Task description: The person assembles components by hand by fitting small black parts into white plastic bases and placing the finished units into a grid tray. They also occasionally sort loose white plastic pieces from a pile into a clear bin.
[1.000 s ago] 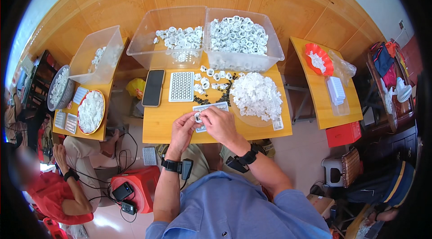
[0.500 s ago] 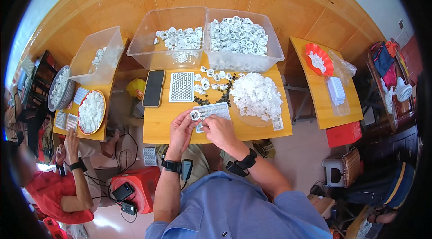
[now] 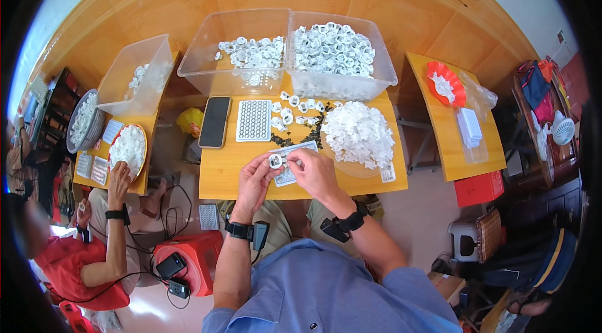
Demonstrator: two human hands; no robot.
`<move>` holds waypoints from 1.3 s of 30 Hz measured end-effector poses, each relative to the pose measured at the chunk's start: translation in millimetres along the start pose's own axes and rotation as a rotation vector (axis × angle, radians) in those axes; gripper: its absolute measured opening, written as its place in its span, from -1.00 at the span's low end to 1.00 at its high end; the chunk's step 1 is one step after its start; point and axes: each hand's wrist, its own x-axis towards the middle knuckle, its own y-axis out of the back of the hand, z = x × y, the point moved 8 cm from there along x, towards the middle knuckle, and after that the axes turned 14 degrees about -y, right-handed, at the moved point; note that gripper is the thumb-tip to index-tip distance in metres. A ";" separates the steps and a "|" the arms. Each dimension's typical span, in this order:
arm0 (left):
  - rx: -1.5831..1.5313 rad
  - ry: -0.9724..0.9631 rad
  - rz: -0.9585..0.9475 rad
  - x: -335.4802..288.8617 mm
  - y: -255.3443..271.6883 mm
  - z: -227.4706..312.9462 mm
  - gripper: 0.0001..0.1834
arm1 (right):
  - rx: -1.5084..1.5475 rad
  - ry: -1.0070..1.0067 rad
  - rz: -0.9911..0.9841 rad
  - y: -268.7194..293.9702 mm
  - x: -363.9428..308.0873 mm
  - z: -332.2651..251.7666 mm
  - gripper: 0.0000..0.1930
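My left hand (image 3: 256,177) pinches a small round white plastic part (image 3: 275,160) with a dark spot in its middle, above the near edge of the table. Close on its right, my right hand (image 3: 313,174) has thumb and fingertips pressed together at the part's side. Whatever sits between those fingertips is too small to make out. Under both hands lies a pale grey tray with small hollows (image 3: 286,178), partly covered by them. Beyond it are small black pieces (image 3: 283,141) and several loose white round parts (image 3: 286,117). A heap of translucent white pieces (image 3: 357,132) lies to the right.
At the back stand two clear bins (image 3: 202,73) (image 3: 343,85) of white parts. A phone (image 3: 214,122) and a second tray (image 3: 253,121) lie left. A co-worker's hand (image 3: 119,180) reaches a plate of white pieces (image 3: 127,148). A red stool (image 3: 202,256) stands left of me.
My right hand has risen from the tray to the white part in my left hand. The co-worker's hand has moved onto the plate of white pieces.
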 end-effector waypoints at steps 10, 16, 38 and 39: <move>-0.009 0.002 -0.017 0.4 0.1 -0.3 -0.71 | -0.206 0.410 0.103 -12.6 -8.0 -32.4 -0.91; -0.020 0.006 -0.012 0.4 1.3 -1.6 -0.71 | -0.205 0.384 0.083 -14.5 -12.0 -28.3 -0.89; 0.102 0.020 -0.061 -0.9 2.3 -7.5 -0.72 | -0.074 0.125 -0.060 -15.0 3.0 -12.6 -0.94; 0.094 0.016 -0.053 -0.9 2.9 -7.1 -0.72 | -0.063 0.059 -0.074 -15.1 4.0 -8.6 -0.93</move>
